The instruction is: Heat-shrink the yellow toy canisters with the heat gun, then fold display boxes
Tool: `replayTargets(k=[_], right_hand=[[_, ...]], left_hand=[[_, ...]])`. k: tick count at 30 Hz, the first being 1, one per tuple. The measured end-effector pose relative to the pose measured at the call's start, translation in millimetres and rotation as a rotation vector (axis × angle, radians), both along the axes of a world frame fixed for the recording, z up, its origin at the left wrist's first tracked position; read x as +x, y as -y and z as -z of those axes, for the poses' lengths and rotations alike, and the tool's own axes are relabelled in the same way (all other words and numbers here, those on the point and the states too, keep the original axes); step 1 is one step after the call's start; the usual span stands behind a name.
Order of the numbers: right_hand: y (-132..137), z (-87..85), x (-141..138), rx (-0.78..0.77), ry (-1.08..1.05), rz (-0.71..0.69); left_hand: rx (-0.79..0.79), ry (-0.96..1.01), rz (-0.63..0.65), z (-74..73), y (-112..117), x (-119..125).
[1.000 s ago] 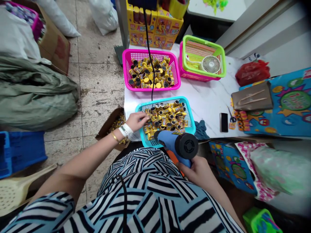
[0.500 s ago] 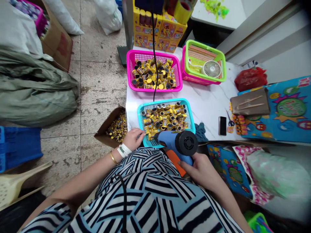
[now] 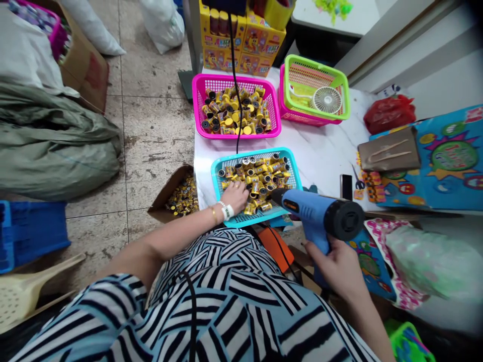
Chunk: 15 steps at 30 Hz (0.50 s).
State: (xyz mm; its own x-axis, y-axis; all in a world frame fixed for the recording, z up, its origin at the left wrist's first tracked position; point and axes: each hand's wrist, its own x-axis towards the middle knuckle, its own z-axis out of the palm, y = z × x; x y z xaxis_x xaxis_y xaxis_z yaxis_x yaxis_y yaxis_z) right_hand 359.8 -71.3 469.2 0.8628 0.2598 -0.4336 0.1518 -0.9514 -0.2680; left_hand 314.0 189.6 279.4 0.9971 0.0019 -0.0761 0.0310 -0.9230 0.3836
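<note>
Beside and beyond left hand [image 3: 236, 196], yellow canisters [image 3: 255, 187] heaped in turquoise basket [image 3: 295, 174].

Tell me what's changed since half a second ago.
The left hand has moved from the turquoise basket's near-left corner in over the small tubs; whether it grips one is unclear. The right hand has shifted the heat gun rightward and still holds it. The pink basket and phone stayed put.

- I see a white marbled table [image 3: 317, 151].
- Near left: turquoise basket [image 3: 260, 217].
- Farther left: pink basket [image 3: 219, 134], then yellow boxes [image 3: 217, 59].
- Far middle: stacked baskets [image 3: 309, 118].
- Right: phone [image 3: 346, 187], scissors [image 3: 359, 185]; farther, red bag [image 3: 389, 113].
</note>
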Motion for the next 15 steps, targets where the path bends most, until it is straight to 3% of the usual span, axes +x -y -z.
replayTargets(k=[3,6,8,11,12,13,15], right_hand=[[11,-2.0,0,-0.01,-0.018,0.014],[9,-3.3,-10,0.047,-0.11,-0.056],[2,-1.6,-18,0.085,-0.167,-0.112],[-6,3.6,-27,0.12,-0.193,-0.149],[-7,5.4,-29,0.126,-0.187,-0.149],[-7,7.1,-29,0.131,-0.182,-0.146],[-7,9.8,-27,0.132,-0.176,-0.14]], left_hand=[[0.008,-0.037,-0.083,-5.6,-21,51],[-0.006,-0.037,-0.072,-19.1,-40,72],[-0.036,-0.029,0.091,-23.5,-44,61],[-0.081,-0.01,0.527,-16.9,-40,24],[-0.085,-0.002,0.619,-12.6,-40,13],[-0.078,0.003,0.644,-8.6,-41,6],[-0.024,0.011,0.547,-4.1,-50,6]])
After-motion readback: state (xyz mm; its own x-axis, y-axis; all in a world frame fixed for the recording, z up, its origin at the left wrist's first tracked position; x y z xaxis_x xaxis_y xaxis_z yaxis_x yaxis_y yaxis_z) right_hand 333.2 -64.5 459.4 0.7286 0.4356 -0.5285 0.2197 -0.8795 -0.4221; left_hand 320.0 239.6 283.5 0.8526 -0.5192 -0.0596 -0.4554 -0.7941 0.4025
